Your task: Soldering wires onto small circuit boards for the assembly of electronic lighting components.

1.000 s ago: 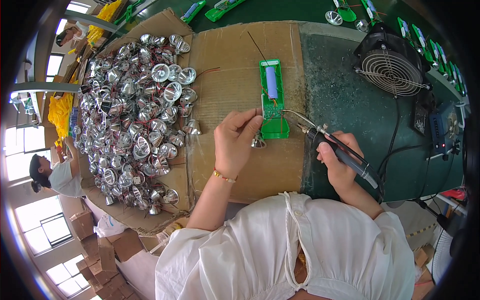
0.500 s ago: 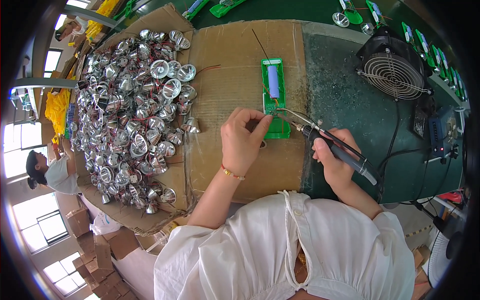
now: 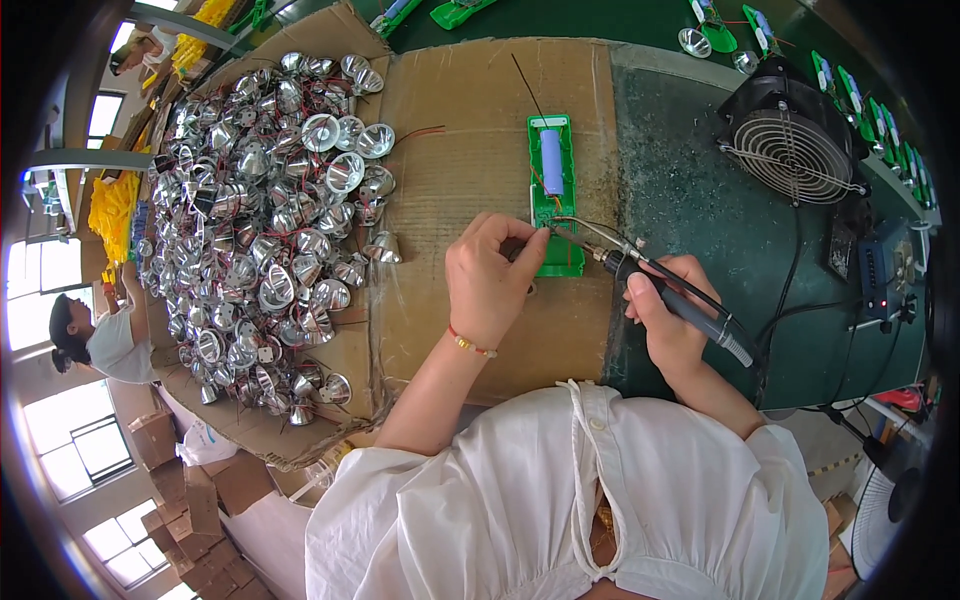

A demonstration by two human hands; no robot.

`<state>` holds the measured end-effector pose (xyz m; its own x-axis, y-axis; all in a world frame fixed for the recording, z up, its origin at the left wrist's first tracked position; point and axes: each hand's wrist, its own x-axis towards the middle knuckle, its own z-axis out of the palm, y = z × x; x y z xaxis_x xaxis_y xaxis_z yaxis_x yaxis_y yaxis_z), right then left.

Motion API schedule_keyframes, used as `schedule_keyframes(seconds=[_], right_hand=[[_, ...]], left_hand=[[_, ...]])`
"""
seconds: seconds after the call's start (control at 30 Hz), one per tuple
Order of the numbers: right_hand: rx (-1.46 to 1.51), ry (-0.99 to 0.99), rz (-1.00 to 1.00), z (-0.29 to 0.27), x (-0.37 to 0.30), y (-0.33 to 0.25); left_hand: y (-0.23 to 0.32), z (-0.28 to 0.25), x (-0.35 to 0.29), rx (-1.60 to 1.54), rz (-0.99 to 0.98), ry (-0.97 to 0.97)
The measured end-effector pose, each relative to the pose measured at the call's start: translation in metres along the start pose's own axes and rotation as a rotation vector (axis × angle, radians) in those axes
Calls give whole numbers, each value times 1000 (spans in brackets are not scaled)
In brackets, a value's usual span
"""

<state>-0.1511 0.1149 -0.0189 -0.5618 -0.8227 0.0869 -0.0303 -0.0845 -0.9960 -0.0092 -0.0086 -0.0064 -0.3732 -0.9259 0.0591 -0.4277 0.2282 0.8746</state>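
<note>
At the frame's upper centre lies a green casing [image 3: 562, 263]; the left hand [image 3: 488, 268] presses its grip together over it, anything pinched hidden. Centre-right, the right hand [image 3: 667, 318] grips a soldering iron [image 3: 702, 325].

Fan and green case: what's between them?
In the head view, going right from the green case: a strip of cardboard, then dark green, speckled tabletop, up to the fan.
</note>
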Motion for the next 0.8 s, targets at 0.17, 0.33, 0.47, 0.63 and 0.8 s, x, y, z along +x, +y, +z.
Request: schedule_keyframes(seconds=[0.17,0.33,0.47,0.63,0.8], right_hand=[[73,53,-27,1,-3,-2],[104,60,-4,-3,-4,1],[108,45,7,-6,-4,2],[101,39,-81,-10,-2,3],[93,36,-108,-14,-2,-2]], left_hand=[[1,0,0,-4,20,18],[2,0,0,23,30,12],[2,0,0,24,13,9],[4,0,2,48,28,-12],[0,-3,2,68,10,-7]])
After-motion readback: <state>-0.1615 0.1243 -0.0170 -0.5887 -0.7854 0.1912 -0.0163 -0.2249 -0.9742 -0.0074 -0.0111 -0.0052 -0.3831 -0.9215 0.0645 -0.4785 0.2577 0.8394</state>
